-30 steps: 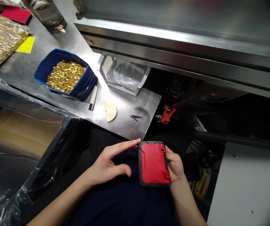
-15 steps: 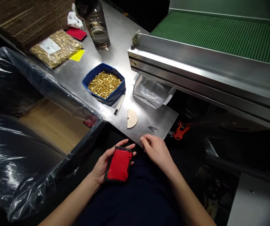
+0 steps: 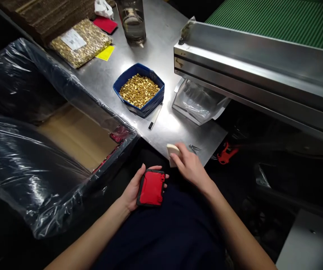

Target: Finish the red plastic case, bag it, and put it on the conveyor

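Observation:
On the palm of my left hand lies a flat red part with a black rim, my thumb along its left edge and the fingertips showing past its right side. My right hand pinches a pale half-round disc, tilted up above the front edge of the metal table. Just beyond that hand, a small pair of metal snips rests on the table. The red part and the disc are apart.
A blue bin of small brass pieces stands on the table, a thin white-handled tool beside it. A film-lined box is at left. At right are a clear-lined tray and a green conveyor with a metal side rail.
My right hand has picked up the half-round disc from the table. The left hand still holds the red part, now turned slightly more upright. The whole view has shifted.

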The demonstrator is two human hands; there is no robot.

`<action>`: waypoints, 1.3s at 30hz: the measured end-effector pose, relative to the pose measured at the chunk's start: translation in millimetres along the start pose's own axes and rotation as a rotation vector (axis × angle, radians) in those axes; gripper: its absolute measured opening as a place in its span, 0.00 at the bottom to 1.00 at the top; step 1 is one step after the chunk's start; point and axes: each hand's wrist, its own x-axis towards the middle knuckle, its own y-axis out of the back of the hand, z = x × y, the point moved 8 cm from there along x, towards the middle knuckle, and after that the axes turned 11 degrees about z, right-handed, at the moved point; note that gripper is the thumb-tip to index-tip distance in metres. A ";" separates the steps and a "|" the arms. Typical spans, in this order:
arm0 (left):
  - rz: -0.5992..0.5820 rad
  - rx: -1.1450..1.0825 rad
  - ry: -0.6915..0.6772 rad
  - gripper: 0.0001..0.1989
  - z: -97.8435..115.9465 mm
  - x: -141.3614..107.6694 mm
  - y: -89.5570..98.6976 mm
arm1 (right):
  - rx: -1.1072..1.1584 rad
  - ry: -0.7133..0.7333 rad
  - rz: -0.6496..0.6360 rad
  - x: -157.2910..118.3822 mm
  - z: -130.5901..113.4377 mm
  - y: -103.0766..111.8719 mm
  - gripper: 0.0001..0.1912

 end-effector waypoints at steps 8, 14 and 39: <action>-0.047 0.033 0.185 0.31 -22.9 4.3 -39.8 | -0.027 0.339 -0.216 -106.8 -23.1 25.3 0.12; 0.015 0.153 0.186 0.30 -35.2 18.1 -42.6 | -0.262 0.461 -0.218 -112.3 -23.9 7.1 0.12; 0.084 0.193 0.176 0.28 -34.6 34.5 -30.5 | -0.329 0.396 -0.324 -87.7 -16.1 -3.7 0.08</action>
